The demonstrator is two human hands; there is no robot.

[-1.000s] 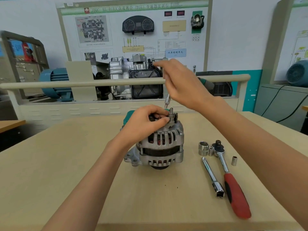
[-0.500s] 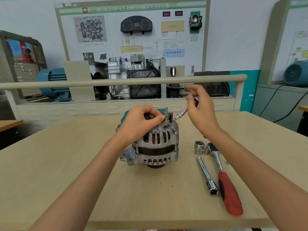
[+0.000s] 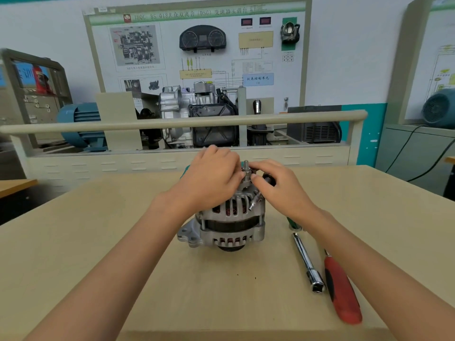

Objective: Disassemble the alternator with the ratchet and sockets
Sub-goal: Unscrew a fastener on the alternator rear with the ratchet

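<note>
alternator [image 3: 232,217]: matt cast metal | extension bar [image 3: 306,262]: glossy chrome | ratchet handle [image 3: 342,291]: red plastic | table [image 3: 98,242]: matt wood

The right hand [image 3: 278,190] covers most of a small tool [image 3: 254,204]; the right forearm hides the ratchet [image 3: 341,289] head and sockets.

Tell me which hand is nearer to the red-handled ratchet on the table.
Right. The right hand is at the alternator top, on the side where the ratchet lies; the left hand rests on the alternator's far side.

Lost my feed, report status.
Left hand grips alternator top. Right hand holds small driver, pinching at stud. Ratchet idle on table.
</note>
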